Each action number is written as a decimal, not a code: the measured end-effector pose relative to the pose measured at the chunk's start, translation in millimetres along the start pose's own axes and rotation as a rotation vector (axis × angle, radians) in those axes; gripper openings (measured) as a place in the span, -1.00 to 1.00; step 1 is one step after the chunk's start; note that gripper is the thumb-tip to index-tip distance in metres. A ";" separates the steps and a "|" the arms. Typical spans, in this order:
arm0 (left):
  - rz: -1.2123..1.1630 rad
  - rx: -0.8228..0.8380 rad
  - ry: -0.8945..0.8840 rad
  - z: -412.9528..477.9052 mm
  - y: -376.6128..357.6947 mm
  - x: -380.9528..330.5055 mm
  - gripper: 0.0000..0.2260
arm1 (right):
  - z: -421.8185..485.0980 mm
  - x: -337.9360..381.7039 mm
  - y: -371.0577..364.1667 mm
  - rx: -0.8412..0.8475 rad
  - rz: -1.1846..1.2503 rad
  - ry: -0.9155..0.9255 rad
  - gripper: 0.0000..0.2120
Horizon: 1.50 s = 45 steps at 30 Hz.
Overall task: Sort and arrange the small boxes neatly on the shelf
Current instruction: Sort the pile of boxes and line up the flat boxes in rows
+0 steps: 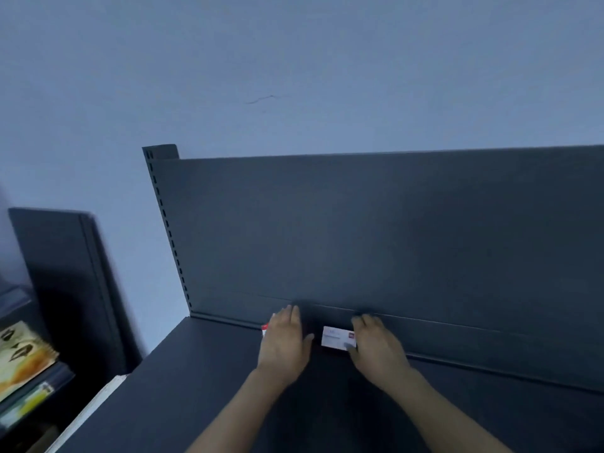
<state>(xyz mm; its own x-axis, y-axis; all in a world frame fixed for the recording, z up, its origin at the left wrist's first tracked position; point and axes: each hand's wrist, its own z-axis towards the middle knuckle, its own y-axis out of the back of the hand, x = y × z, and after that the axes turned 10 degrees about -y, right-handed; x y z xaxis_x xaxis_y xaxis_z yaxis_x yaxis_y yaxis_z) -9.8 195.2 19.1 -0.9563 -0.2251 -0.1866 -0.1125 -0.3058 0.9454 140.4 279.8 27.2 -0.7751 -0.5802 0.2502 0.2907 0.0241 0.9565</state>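
Observation:
A small white box with a red mark [335, 337] lies on the dark grey shelf [196, 380] close to the back panel. My right hand [376, 346] lies over its right end, fingers straight toward the panel, thumb at the box's front corner. My left hand [285, 340] rests flat on the shelf to the left of that box, fingers straight. A second small white and red box [264, 329] peeks out from under the left edge of my left hand, mostly hidden.
The shelf's tall dark back panel [376, 230] rises behind the hands, with a slotted upright [168, 230] at its left. A lower rack with colourful packets [23, 361] stands at the far left. A pale board edge [94, 407] runs along the shelf's left side.

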 end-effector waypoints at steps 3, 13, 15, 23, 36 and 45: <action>0.041 0.081 0.018 3.3 -8.0 41.2 -0.49 | 15.2 22.7 -27.2 0.037 -0.065 -0.014 -0.67; -0.036 0.130 0.039 28.5 -37.0 71.3 -0.73 | 33.7 30.5 -56.9 0.088 -0.288 -0.072 -0.53; -0.053 0.138 0.052 30.1 -38.1 72.5 -0.78 | 31.6 31.3 -52.9 0.084 -0.220 -0.098 -0.51; -0.105 0.119 0.075 23.2 -33.7 70.5 -0.81 | 27.7 29.6 -63.2 0.129 -0.097 -0.179 -0.64; -0.276 -0.144 -0.189 31.0 3.7 -13.5 -0.90 | -13.4 3.5 1.9 0.098 0.152 -0.346 -0.67; -0.368 -0.203 -0.393 30.0 18.3 -182.0 -0.90 | -80.4 -116.5 119.7 -0.028 0.181 -0.456 -0.55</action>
<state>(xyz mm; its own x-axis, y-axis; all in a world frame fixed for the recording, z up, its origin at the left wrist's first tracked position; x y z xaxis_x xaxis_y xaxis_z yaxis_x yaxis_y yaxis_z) 154.1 258.3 78.4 -0.8967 0.2787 -0.3440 -0.4402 -0.4795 0.7592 310.6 284.8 100.4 -0.8754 -0.1532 0.4584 0.4538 0.0661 0.8887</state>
